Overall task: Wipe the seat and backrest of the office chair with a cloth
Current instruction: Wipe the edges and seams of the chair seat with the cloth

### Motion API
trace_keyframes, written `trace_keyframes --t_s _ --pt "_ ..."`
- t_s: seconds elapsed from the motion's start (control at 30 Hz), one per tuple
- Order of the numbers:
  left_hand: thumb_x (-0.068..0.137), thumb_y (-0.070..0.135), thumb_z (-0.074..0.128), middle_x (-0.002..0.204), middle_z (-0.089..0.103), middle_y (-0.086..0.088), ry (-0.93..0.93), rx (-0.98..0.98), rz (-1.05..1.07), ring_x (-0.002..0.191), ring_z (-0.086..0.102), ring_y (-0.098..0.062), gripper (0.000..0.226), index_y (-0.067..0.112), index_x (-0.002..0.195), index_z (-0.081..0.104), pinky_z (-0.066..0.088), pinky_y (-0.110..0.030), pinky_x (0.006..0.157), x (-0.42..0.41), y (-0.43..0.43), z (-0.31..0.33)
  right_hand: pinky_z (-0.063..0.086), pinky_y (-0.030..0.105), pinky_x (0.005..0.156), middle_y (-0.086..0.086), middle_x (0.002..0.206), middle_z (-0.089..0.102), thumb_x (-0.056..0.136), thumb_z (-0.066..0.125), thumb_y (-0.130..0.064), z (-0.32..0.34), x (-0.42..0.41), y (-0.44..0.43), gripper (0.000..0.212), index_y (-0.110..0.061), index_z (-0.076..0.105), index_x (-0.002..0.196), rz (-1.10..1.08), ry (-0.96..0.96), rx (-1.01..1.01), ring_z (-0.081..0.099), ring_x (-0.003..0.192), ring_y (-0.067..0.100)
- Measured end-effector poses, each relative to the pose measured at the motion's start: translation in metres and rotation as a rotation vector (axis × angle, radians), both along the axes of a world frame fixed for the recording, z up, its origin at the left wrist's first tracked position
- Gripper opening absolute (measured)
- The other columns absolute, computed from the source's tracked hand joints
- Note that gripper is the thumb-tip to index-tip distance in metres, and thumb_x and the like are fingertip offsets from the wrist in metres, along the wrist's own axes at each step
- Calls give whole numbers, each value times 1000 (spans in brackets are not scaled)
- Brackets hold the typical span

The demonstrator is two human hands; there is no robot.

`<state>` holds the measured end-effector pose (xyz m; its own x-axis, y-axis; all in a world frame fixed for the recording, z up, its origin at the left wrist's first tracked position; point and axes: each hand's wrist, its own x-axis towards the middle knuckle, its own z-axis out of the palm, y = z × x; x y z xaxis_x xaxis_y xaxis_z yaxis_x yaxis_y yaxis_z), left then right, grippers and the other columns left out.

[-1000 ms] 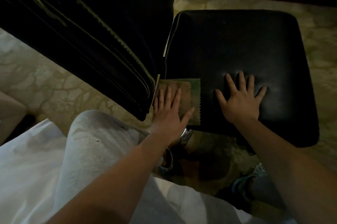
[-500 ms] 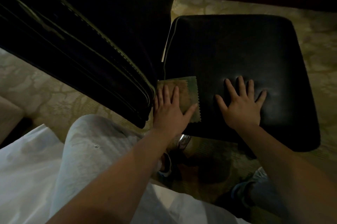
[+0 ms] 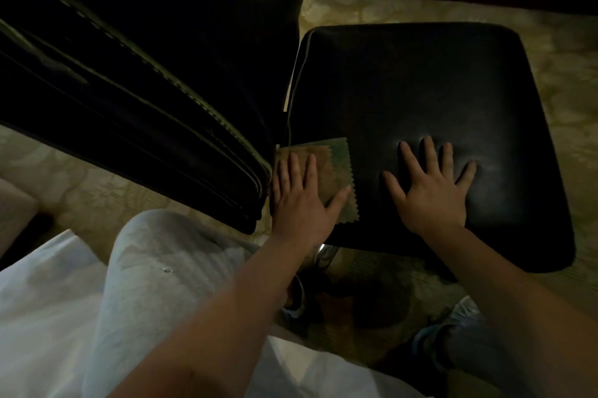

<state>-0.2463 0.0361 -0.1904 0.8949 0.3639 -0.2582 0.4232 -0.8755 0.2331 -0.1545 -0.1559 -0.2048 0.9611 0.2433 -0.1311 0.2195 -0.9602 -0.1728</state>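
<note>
Cloth [image 3: 336, 164]: small flat swatch, tan and green, with zigzag-cut edges. It lies on the near-left corner of the seat, just beside the foot of the backrest.
Seat [image 3: 420, 83]: black, smooth, leather-like cushion with a faint sheen around the right fingers.
Backrest [image 3: 145, 58]: black and ribbed with pale stitching, filling the left of the view. Its lower edge is just beside the little finger of the left grip.
Left grip [image 3: 302, 203]: laid flat on the cloth, fingers straight and close together, thumb spread. It presses down and pinches nothing.
Right grip [image 3: 432, 193]: flat on the bare seat with fingers fanned wide, right of the cloth and apart from it. It holds nothing and probably steadies the chair.
Handling: the cloth looks light, thin and limp. On so slick a seat it should glide easily, but would likely fold or bunch if pushed from one edge.
Hold: a flat palm over its middle suits the seat. On the upright backrest it would probably slip off, so pinching an edge or wadding it into the palm seems wiser.
Progress: the seat's near-left corner is in hand, and how much is already wiped cannot be told.
</note>
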Motion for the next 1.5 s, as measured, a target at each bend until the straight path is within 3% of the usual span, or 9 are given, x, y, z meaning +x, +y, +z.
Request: trace_keyframes --t_s 0.23,0.43,0.63,0.97,1.07,1.2,1.5 --pt "94 78 21 170 -17 -11 17 3 -8 156 -19 -29 94 22 163 -7 -13 -47 126 36 9 3 -9 66 117 1 168 -3 95 19 -72 1 3 -2 71 -40 10 158 9 17 19 -10 153 30" --pt "95 75 17 170 -18 -10 -16 35 -21 156 -20 -27 90 22 163 -10 -13 -45 126 32 10 -3 -6 66 116 0 168 -3 94 25 -72 8 25 10 72 -40 13 157 159 -30 29 -9 153 30" --pt "101 64 16 169 -19 -9 -15 38 -28 156 -21 -25 78 23 163 -10 -13 -44 126 34 13 -3 -9 64 116 -3 168 -3 96 21 -71 6 70 36 68 -42 10 157 309 44 28 -8 154 26" --pt "106 56 16 169 -20 -8 2 -12 -41 156 -21 -25 69 24 163 -8 -14 -45 125 63 27 3 -3 64 118 -1 167 9 92 10 -73 -6 59 44 73 -40 16 157 249 -60 22 0 154 27" --pt "101 64 8 170 -20 -5 -27 -41 -47 156 -22 -21 75 26 163 -7 -14 -42 126 43 26 1 -3 64 118 -1 167 7 93 10 -72 -6 59 45 72 -40 15 157 239 -63 24 -2 154 27" --pt "80 80 -21 170 -20 -2 -78 -62 -29 155 -23 -17 99 28 163 -7 -16 -38 125 11 16 -3 -2 64 119 -1 167 8 93 10 -73 -8 58 43 72 -40 16 157 240 -71 34 -2 154 26" --pt "88 78 2 170 -20 -4 -50 -59 -20 155 -23 -20 89 29 162 -9 -17 -39 123 42 23 -8 -4 62 119 -2 167 8 92 10 -74 -9 60 43 73 -41 15 157 232 -68 50 -2 154 25"
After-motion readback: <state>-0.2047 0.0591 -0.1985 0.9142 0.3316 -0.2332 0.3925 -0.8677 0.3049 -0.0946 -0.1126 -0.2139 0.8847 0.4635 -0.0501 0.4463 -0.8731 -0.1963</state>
